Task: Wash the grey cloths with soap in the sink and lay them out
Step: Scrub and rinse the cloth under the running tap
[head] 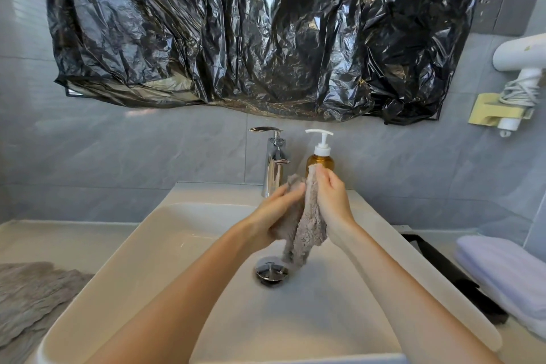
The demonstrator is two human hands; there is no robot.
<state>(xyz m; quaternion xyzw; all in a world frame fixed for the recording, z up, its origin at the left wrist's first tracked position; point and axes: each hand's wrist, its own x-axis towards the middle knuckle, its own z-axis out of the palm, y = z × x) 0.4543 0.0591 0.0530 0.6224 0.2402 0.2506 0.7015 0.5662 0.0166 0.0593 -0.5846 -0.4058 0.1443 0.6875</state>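
left hand (pixel 276 210) and right hand (pixel 332 201) clamp grey cloth (pixel 307 227), mid-scrub; drain (pixel 271 270) below grip; another cloth (pixel 32 298) far left, laying-out pending.

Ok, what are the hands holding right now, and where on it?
Both hands, left hand and right hand, grip one grey cloth by its bunched upper part.

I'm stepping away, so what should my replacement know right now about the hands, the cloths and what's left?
Left hand and right hand: both grip one grey cloth, held over the sink above the drain.
Soap bottle stands behind, beside the tap; no water seen running.
Another grey cloth lies on the counter, left of the sink.
Done: apparently that left cloth.
Left: finish this cloth, lay it out. Folded towels on the right are pale, not grey.
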